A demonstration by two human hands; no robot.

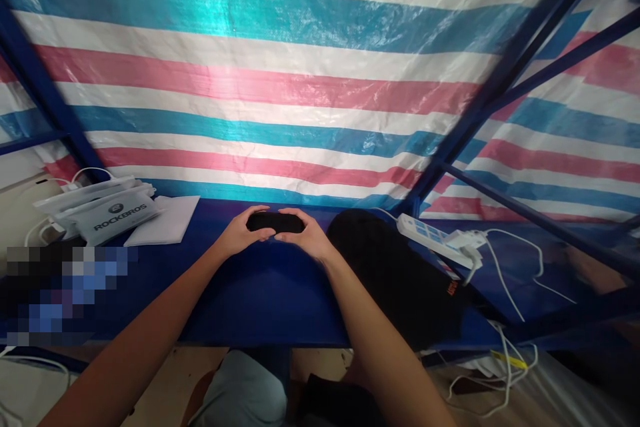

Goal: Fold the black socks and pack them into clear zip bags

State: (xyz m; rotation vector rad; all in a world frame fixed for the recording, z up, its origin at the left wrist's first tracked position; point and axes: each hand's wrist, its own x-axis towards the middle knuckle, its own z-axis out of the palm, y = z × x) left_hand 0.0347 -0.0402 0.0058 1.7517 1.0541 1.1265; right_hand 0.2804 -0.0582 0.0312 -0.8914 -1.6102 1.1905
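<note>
A black oblong case with rounded ends is held level between my two hands, over the far part of the blue table. My left hand grips its left end, the thumb along the near side and the fingers behind. Around the right end closes my right hand in the same way. The two thumbs point toward each other in front of the case. What the case is exactly, I cannot make out. Just right of my right hand lies a black cloth item with small orange lettering.
A white power strip with plugs and cables lies at the right. On the left are a grey ROCKBROS pouch and white paper. Blue metal posts and a striped plastic sheet enclose the table.
</note>
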